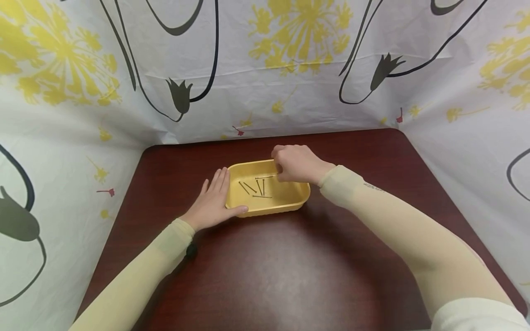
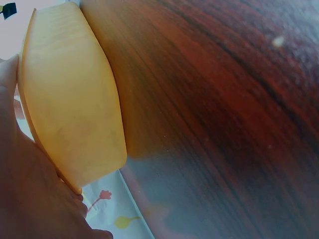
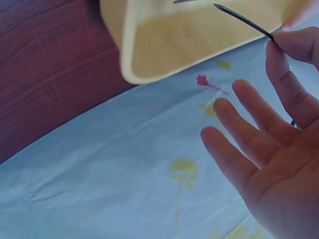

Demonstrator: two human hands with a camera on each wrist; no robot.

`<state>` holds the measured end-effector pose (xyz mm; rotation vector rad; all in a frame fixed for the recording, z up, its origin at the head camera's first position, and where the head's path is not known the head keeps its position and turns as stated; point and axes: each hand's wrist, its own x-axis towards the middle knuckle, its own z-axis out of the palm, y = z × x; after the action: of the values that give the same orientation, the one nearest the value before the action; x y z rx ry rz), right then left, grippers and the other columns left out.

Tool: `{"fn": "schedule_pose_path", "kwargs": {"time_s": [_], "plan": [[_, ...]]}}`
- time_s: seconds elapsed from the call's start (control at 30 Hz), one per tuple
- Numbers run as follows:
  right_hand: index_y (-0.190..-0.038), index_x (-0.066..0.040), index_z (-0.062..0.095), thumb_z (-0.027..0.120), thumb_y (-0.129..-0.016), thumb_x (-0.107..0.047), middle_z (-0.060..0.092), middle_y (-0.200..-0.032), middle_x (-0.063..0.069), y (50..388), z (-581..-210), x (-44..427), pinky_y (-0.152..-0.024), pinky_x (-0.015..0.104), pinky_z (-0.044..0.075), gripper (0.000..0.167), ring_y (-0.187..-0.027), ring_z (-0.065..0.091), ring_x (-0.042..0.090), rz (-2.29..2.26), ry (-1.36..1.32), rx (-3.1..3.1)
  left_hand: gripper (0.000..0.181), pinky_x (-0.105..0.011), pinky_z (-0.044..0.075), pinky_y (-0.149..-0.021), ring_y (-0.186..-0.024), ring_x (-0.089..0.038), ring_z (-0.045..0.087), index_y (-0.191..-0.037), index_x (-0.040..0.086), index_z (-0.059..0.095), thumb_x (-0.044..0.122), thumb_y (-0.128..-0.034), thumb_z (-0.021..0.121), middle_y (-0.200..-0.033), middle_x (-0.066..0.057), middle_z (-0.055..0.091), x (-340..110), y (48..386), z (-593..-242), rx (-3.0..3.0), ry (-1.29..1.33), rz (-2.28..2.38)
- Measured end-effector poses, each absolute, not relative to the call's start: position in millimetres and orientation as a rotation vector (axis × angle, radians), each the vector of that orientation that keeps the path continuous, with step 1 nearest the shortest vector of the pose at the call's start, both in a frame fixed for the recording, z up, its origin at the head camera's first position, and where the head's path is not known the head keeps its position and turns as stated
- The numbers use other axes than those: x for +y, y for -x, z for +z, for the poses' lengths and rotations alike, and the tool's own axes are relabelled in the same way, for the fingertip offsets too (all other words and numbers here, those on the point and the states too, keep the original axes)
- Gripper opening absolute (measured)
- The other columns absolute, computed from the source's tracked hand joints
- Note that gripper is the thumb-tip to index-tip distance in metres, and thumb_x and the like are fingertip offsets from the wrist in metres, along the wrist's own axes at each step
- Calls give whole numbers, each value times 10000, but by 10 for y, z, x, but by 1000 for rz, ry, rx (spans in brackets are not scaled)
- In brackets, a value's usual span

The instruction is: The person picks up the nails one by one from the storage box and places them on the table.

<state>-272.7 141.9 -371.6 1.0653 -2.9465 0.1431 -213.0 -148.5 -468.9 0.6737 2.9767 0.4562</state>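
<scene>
A yellow plastic bin (image 1: 271, 212) stands on the table with several loose dark nails (image 1: 263, 187) on its floor. My left hand (image 1: 212, 202) rests against the bin's left end, its fingers extended along the side and the thumb lying at the front rim. In the left wrist view that hand (image 2: 35, 184) touches the bin's rim, beside its outer wall (image 2: 75, 99). Over the bin's right part is my right hand (image 1: 298, 163). The right wrist view shows this hand (image 3: 269, 134) pinching a nail (image 3: 244, 22) between thumb and index finger, the other fingers spread apart.
The dark red wooden table (image 1: 265, 266) has rounded far corners. A white cloth (image 1: 256, 105) with yellow and grey flower prints hangs around its back and sides. A small black object (image 1: 191, 251) sits at the left wrist.
</scene>
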Motion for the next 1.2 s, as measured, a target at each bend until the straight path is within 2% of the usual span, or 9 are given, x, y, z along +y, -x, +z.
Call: {"fn": "schedule_pose_path", "kwargs": {"time_s": [0.1, 0.17, 0.27, 0.33, 0.43, 0.63, 0.9, 1.2], "plan": [[-649, -261, 675, 764, -727, -229, 626, -1285, 9, 2717, -3684, 1506, -668, 451, 541, 123, -1015, 655, 236, 157, -1063, -2919, 1224, -587, 92, -1184, -1538, -262, -50, -1605, 47, -36, 832, -831, 496, -1673, -60, -116, -1496, 2143, -4695, 2984, -684, 446], [-639, -258, 676, 780, -726, -234, 614, -1327, 38, 2715, -3655, 1571, -816, 500, 534, 138, -1129, 622, 261, 154, -1067, -2896, 1223, -593, 93, -1182, -1539, -277, -31, -1605, 50, -38, 823, -832, 509, -1672, -56, -120, -1500, 2149, -4697, 2986, -695, 452], [-632, -246, 675, 788, -739, -210, 580, -1394, 83, 2707, -3607, 1677, -1066, 593, 367, 160, -1330, 489, 332, 134, -1086, -2872, 1235, -590, 91, -1183, -1538, -264, -47, -1605, 55, -43, 850, -819, 483, -1671, -49, -126, -1499, 2150, -4694, 2985, -704, 449], [-629, -244, 668, 789, -747, -199, 548, -1438, 102, 2707, -3584, 1750, -1137, 646, 206, 175, -1430, 361, 355, 109, -1091, -2866, 1243, -586, 90, -1185, -1537, -251, -60, -1605, 57, -44, 873, -810, 452, -1671, -49, -125, -1499, 2150, -4691, 2982, -705, 447], [-619, -248, 652, 764, -754, -163, 504, -1485, 116, 2701, -3561, 1864, -1147, 667, 124, 195, -1475, 267, 387, 74, -1079, -2871, 1256, -585, 94, -1185, -1537, -246, -61, -1605, 57, -45, 899, -796, 415, -1671, -51, -123, -1502, 2149, -4686, 2983, -702, 437], [-594, -254, 631, 762, -732, -139, 486, -1495, 151, 2694, -3573, 2112, -1142, 677, 114, 223, -1474, 250, 423, 59, -1033, -2878, 1241, -577, 91, -1188, -1539, -257, -47, -1607, 48, -28, 870, -811, 454, -1674, -52, -112, -1507, 2156, -4694, 2990, -694, 453], [-584, -280, 647, 774, -718, -156, 489, -1485, 176, 2679, -3712, 2493, -1126, 710, 52, 223, -1479, 216, 441, 78, -931, -2932, 1234, -561, 69, -1194, -1531, -209, -102, -1608, 81, -65, 845, -817, 496, -1669, -22, -142, -1514, 2173, -4737, 2980, -676, 466], [-604, -271, 676, 836, -694, -184, 501, -1464, 199, 2604, -3927, 2876, -1086, 759, 71, 204, -1458, 218, 487, 57, -831, -3032, 1238, -572, 78, -1190, -1539, -271, -42, -1606, 64, -54, 845, -818, 494, -1672, -44, -133, -1518, 2187, -4739, 2992, -700, 442]]}}
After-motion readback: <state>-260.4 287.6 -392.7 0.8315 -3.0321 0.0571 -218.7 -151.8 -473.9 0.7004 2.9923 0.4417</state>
